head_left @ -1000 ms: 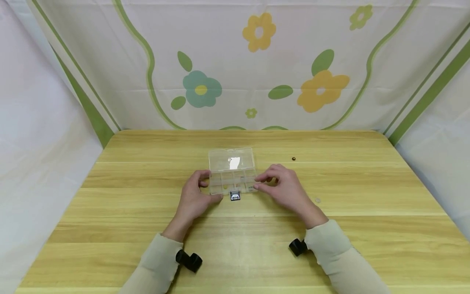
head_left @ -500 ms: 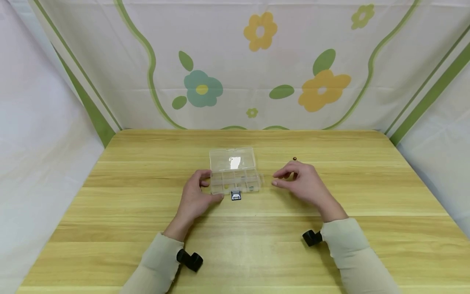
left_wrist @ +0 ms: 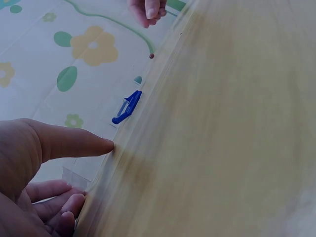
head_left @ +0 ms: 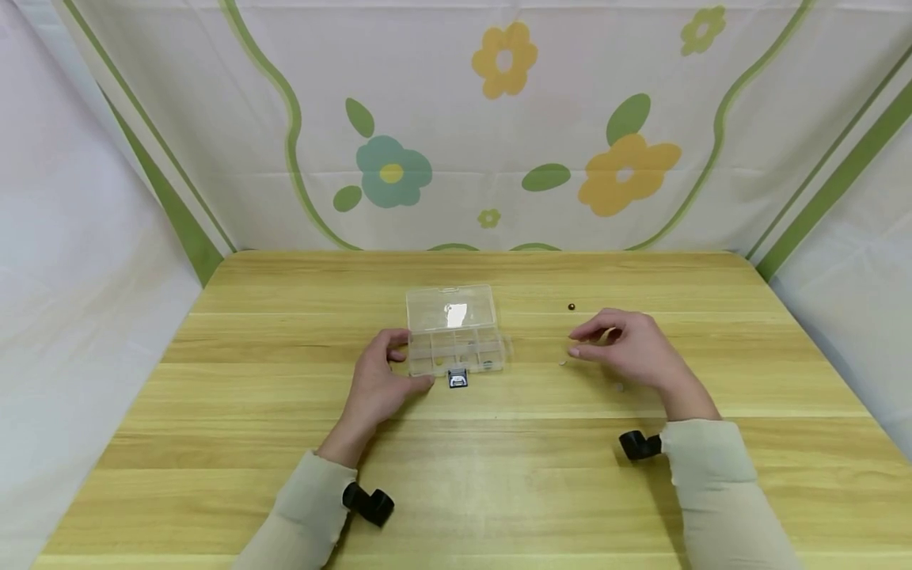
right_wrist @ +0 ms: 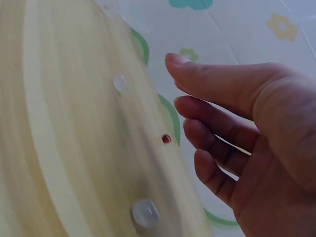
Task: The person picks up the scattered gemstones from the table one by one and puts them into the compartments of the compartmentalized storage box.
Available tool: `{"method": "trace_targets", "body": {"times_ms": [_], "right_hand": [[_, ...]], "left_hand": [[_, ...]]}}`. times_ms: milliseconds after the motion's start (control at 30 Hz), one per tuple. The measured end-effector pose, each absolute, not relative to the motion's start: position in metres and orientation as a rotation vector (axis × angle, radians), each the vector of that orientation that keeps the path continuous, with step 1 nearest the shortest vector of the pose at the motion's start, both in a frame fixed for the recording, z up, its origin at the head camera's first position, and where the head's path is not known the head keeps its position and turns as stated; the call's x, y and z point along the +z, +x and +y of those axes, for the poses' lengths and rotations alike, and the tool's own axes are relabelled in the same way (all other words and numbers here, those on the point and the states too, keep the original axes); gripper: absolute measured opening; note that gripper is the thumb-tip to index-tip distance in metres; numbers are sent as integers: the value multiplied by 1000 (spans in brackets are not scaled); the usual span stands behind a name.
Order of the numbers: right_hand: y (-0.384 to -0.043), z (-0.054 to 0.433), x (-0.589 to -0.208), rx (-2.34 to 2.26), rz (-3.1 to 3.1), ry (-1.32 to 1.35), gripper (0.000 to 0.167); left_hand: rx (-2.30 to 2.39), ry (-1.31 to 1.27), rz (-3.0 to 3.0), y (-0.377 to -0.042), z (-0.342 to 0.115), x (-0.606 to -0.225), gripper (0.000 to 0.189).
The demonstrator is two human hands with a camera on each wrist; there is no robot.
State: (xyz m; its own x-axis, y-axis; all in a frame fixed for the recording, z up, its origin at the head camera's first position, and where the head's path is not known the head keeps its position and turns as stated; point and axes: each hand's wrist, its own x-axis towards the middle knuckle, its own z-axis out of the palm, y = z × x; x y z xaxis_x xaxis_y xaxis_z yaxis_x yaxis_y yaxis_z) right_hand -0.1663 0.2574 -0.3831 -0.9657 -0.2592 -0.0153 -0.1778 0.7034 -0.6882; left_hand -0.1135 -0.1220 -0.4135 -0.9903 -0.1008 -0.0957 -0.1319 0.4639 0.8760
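A clear plastic compartment box lies on the table with its lid raised at the back and a blue latch at the front. My left hand grips its left end, thumb at the front edge and fingers at the side. Inside are a few small pieces, one a greenish bead. My right hand hovers right of the box, fingers loosely bent; the right wrist view shows nothing between thumb and fingers. Near it lie a clear bead, a second clear bead and a dark red-brown bead.
The wooden table runs back to a white curtain printed with flowers. White cloth hangs at both sides. A black wrist camera sits on the left sleeve, another black wrist camera on the right.
My right hand has drawn away from the box's right end and moved right, over the table near the beads. My left hand stays on the box.
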Motion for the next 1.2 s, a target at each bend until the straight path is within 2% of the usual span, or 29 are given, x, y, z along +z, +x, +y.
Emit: {"method": "trace_targets", "body": {"times_ms": [400,633,1200], "right_hand": [[-160,303,-383,-1003,2665,-386,26],[-155,319,-387,-958,2605,-464,21],[-154,319,-393,-1013,2597,-354,19]], "left_hand": [[1610,-204,2664,-112,-122,-413,76],[1594,-203,2669,-113,-123,-413,76],[1605,-193,2658,-113,-124,-414,76]]}}
